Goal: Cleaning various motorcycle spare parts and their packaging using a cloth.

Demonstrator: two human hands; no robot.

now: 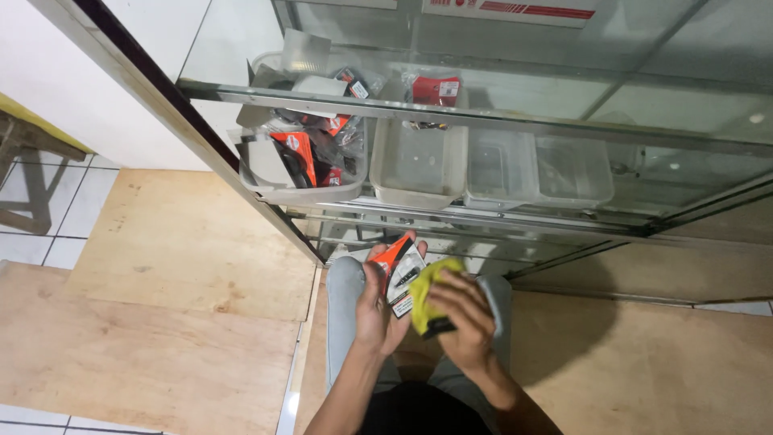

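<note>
My left hand [377, 302] holds a small flat packet [400, 272], orange, black and white, in front of my knees. Pressed against the packet's right side is a yellow cloth [431, 292], gripped by my right hand [460, 318]. Both hands are close together over my lap, just below a glass display cabinet [515, 121]. Inside it, a clear plastic tub [302, 165] at the left is full of similar orange and black packets.
Three more clear tubs [419, 161] stand in a row on the cabinet's glass shelf, nearly bare inside. A red packet [436, 90] lies on the shelf above. Plywood sheets [177, 266] cover the tiled floor. A wooden stool [28, 173] stands at far left.
</note>
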